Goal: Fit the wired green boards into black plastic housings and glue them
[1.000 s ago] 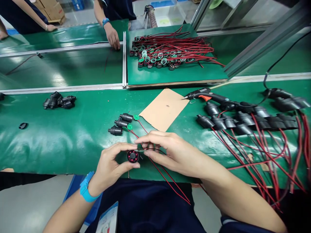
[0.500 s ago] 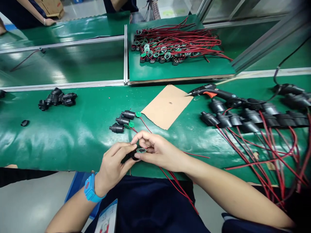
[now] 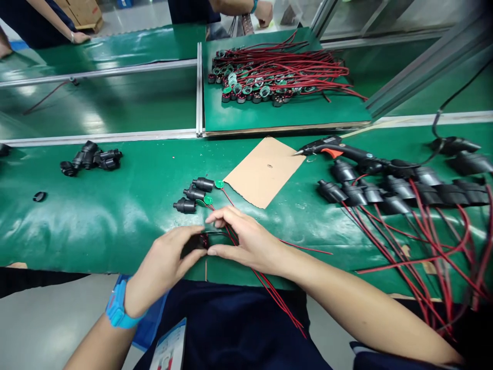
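My left hand (image 3: 165, 262), with a blue watch on its wrist, has its thumb and fingers closed around a black cylindrical part (image 3: 197, 244) near the front edge of the green table. My right hand (image 3: 244, 239) is beside it, thumb tip at the part's right end, forefinger curved above; whether it grips anything is hard to tell. Red wires (image 3: 275, 295) run under the right hand and hang over the edge. Just beyond the hands lie several black housings (image 3: 195, 192), with green discs (image 3: 219, 184) by them.
A cardboard piece (image 3: 265, 172) and a glue gun (image 3: 339, 149) lie ahead. Black housings with red wires (image 3: 370, 192) cover the right side. More black parts (image 3: 90, 155) are at left. Wired parts fill a raised board (image 3: 285, 121). Other people's hands (image 3: 264, 13) show beyond.
My left hand has moved left and slightly down with the black part. The right hand's fingers have spread somewhat, and the green disc between the hands is no longer visible. Another person's hand has appeared at the top.
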`<move>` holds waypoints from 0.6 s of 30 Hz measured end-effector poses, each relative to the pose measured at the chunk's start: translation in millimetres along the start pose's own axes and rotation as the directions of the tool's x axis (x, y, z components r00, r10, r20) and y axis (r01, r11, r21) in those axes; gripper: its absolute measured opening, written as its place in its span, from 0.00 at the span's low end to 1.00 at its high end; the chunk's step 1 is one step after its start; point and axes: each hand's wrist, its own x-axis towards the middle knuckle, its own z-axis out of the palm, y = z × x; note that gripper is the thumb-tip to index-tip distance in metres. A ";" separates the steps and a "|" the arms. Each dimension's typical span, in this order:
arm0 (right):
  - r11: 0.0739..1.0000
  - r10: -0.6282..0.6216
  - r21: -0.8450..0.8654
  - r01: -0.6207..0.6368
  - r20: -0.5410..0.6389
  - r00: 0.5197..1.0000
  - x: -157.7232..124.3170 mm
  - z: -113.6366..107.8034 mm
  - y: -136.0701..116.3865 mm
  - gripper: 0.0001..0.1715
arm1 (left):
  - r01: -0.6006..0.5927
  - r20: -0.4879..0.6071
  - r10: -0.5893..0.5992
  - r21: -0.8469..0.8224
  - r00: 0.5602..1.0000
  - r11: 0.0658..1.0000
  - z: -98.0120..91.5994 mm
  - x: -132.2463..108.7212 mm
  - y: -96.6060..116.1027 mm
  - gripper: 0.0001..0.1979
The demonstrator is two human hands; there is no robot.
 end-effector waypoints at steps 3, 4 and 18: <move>0.996 -0.053 -0.077 0.049 -0.044 0.998 -0.3 -7.5 -1.4 0.22 | 0.110 0.047 -0.116 0.110 0.992 0.988 -16.4 5.4 -11.9 0.14; 0.994 -0.062 -0.094 0.057 -0.051 0.997 -0.4 -10.1 -1.9 0.20 | 0.107 0.039 -0.115 0.158 0.993 0.982 -21.3 9.0 -15.1 0.14; 0.799 -0.196 -0.591 -0.111 -0.431 0.881 32.3 -134.6 30.7 0.07 | 0.480 -0.396 -0.276 0.654 0.876 0.584 -131.9 68.5 -162.9 0.20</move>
